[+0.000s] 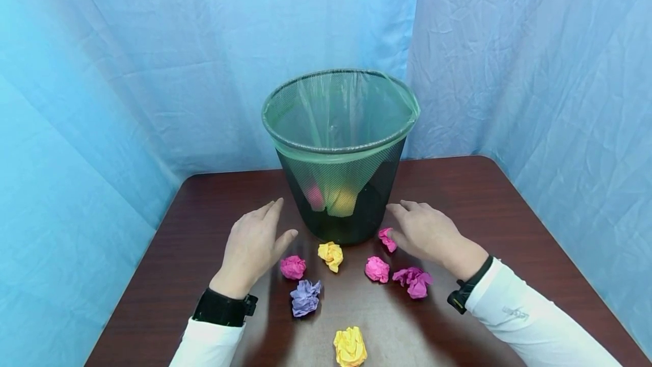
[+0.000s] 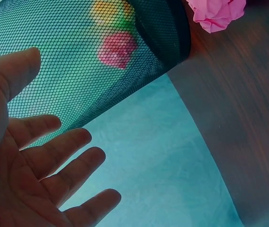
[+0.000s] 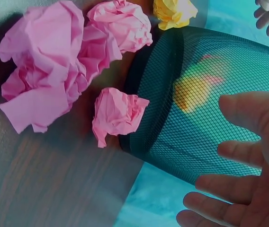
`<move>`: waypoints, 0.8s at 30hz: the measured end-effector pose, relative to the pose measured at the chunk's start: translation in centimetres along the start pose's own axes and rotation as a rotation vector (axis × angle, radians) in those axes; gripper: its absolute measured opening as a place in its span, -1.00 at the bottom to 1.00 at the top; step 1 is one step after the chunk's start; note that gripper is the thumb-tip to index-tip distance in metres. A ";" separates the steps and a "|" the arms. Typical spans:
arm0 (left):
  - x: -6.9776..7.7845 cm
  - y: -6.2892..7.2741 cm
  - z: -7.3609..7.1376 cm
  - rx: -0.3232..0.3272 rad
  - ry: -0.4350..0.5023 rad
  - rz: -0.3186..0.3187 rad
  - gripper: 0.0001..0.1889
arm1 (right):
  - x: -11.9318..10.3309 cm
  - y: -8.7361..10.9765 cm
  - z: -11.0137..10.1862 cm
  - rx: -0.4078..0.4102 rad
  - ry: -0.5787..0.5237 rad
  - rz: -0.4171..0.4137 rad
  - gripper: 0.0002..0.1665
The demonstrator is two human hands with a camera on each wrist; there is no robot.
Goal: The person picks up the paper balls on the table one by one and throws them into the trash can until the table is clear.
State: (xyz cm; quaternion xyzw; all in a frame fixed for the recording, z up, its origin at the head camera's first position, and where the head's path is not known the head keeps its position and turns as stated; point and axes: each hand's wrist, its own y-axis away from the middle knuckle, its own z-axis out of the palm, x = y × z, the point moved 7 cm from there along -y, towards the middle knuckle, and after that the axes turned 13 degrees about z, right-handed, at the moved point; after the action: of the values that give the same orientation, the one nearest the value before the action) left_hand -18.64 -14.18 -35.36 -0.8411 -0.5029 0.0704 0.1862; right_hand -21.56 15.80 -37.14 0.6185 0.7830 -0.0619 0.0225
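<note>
A black mesh waste bin (image 1: 379, 180) lined with a green plastic bag (image 1: 331, 154) stands upright at the back of the table. Pink and yellow paper balls show through its mesh. My left hand (image 1: 254, 245) is held out left of the bin, fingers spread and holding nothing, near a pink paper ball (image 1: 292, 267). On the other side my right hand (image 1: 428, 231) hovers with extended fingers, also without a hold. Its thumb overlaps a small pink paper ball (image 1: 385, 238) in the head view; the right wrist view shows that paper ball (image 3: 118, 113) apart from the hand.
Before the bin lie a yellow paper ball (image 1: 331, 256), a pink one (image 1: 377, 269), a magenta one (image 1: 415, 282) and a purple one (image 1: 305, 298). Another yellow ball (image 1: 350, 347) lies at the near side. Blue cloth (image 1: 204, 72) hangs around the brown table (image 1: 489, 197).
</note>
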 end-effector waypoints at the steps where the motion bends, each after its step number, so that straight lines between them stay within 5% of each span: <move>1: 0.0 0.0 0.0 0.001 0.000 0.002 -0.18 | -0.1 0.0 0.1 -0.001 0.004 -0.005 -0.27; 24: 0.0 0.1 0.1 0.017 0.000 0.015 -0.21 | -2.7 0.9 3.0 -0.085 0.024 -0.056 -0.26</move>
State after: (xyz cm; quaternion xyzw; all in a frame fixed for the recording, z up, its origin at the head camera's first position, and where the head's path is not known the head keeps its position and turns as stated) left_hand -18.58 -14.18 -35.49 -0.8432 -0.4961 0.0762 0.1927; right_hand -20.13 13.01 -39.89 0.5957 0.8020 -0.0218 0.0373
